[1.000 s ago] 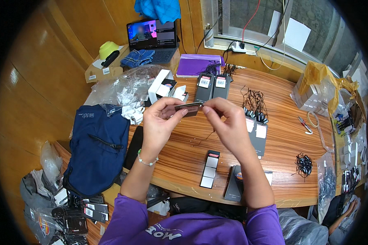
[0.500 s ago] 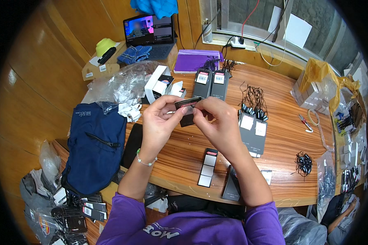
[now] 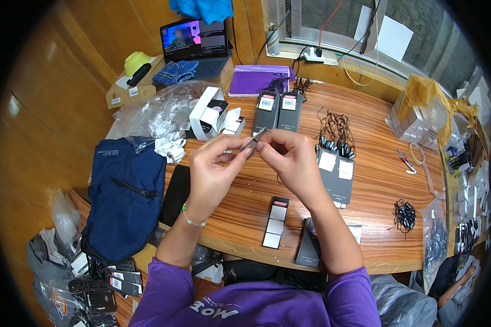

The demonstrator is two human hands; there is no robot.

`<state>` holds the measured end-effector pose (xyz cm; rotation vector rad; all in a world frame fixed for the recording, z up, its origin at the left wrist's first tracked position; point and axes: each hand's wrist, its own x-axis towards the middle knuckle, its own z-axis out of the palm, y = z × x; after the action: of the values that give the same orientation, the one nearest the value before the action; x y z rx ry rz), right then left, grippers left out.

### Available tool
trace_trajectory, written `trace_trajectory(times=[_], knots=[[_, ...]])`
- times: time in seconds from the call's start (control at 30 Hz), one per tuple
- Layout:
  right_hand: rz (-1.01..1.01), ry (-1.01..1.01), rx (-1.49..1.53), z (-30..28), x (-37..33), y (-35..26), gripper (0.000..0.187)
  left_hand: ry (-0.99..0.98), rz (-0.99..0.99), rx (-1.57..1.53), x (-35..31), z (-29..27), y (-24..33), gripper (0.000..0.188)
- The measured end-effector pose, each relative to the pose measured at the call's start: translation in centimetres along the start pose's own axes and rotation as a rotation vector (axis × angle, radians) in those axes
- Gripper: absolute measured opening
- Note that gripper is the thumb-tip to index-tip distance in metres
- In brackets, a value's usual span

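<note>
Above the middle of the table, my left hand (image 3: 215, 171) pinches a small dark hang tag (image 3: 253, 140) between thumb and fingers. The tag is seen nearly edge-on, so its faces are mostly hidden. My right hand (image 3: 290, 163) has thumb and fingertips closed at the tag's right edge. Beneath the hands lies a dark card strip with white stickers (image 3: 275, 223). A pile of grey tags (image 3: 309, 246) is beside my right forearm. Farther off stand two stacks of grey tags (image 3: 267, 114), and to the right lie grey tags with black cords (image 3: 335, 177).
A navy bag (image 3: 126, 196) and clear plastic (image 3: 158, 111) lie left. Behind are an open white box (image 3: 203, 114), a purple folder (image 3: 256, 84) and a laptop (image 3: 195, 46). Rightward are red-handled snips (image 3: 405, 162), a black cord bundle (image 3: 405, 217) and a yellow plastic bag (image 3: 426, 98).
The tag has turned from showing its face to nearly edge-on. Both hands stay close together on it. The whole view has shifted slightly.
</note>
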<state>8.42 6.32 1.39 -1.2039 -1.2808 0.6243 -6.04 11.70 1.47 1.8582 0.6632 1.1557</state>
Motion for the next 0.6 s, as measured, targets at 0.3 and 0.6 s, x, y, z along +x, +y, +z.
trace_trajectory(times=[0.3,0.6], knots=[[0.146,-0.017,0.166,0.4,0.1,0.8,0.014,0.021,0.225,0.305,-0.1,-0.1,0.5,0.014],[-0.189,0.076,-0.203,1.0,0.1,1.7,0.01,0.022,0.148,0.221,-0.1,0.3,-0.1,0.014]])
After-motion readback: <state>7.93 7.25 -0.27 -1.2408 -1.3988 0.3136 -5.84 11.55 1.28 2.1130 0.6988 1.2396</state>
